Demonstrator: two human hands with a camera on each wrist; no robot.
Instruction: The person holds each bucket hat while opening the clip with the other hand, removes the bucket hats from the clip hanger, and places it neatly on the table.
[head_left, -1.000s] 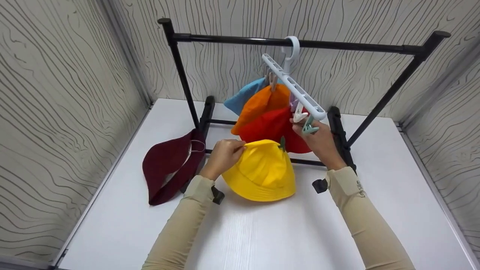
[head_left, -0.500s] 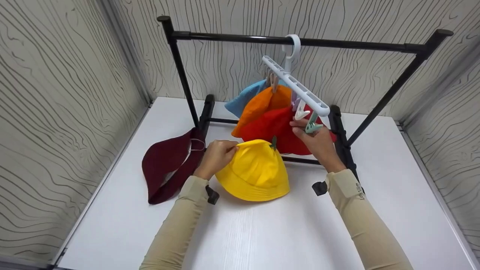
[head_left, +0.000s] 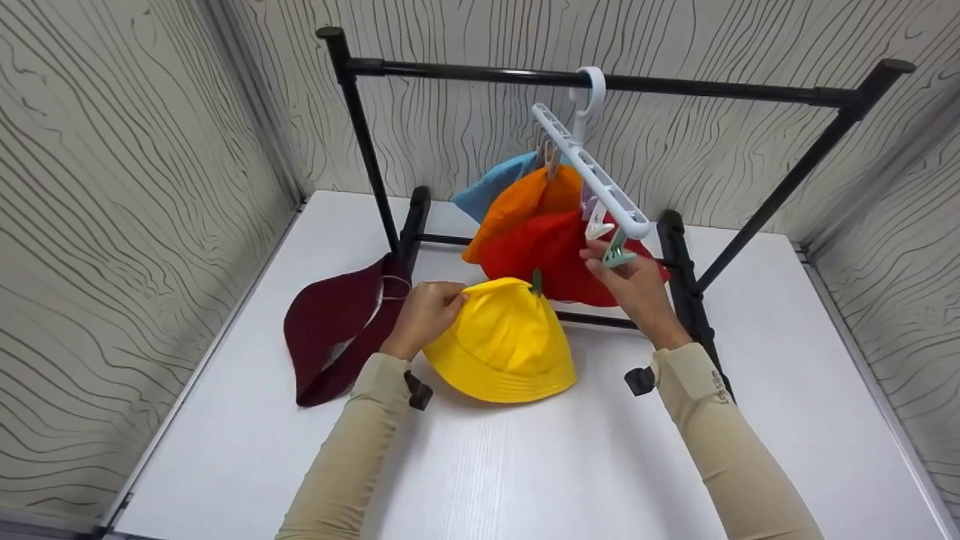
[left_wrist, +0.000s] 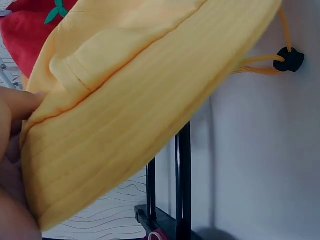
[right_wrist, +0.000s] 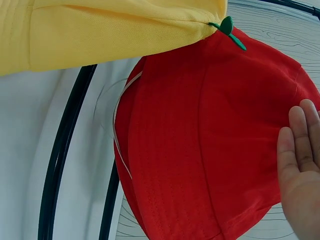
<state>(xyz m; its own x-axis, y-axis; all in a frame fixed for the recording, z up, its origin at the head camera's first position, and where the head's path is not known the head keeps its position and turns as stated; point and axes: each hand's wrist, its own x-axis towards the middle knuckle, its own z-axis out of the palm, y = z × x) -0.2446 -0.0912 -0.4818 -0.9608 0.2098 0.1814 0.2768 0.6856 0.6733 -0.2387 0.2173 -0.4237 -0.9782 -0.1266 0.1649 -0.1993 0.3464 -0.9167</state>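
Observation:
My left hand [head_left: 426,319] pinches the edge of a yellow bucket hat [head_left: 506,330], whose crown carries a small green leaf tab [head_left: 536,282]. In the left wrist view the brim [left_wrist: 125,130] spans the picture. My right hand [head_left: 641,292] is up at a pale green clip [head_left: 617,253] on the end of a light blue hanger [head_left: 592,176]. A white clip [head_left: 598,223] hangs just above its fingertips. In the right wrist view, straight fingers [right_wrist: 297,132] lie against a red hat [right_wrist: 240,130]; thumb and index finger are out of that view.
Behind the red hat hang an orange hat [head_left: 506,214] and a blue hat [head_left: 491,187]. The hanger hooks over the bar of a black rack [head_left: 472,73]. A maroon hat [head_left: 330,319] lies on the white table [head_left: 480,465] at left. Patterned panels surround the table.
My left hand has drawn the yellow hat leftward, away from the right hand. The hanger has swung slightly out and back. My right hand remains by the green clip, fingers shifting slightly.

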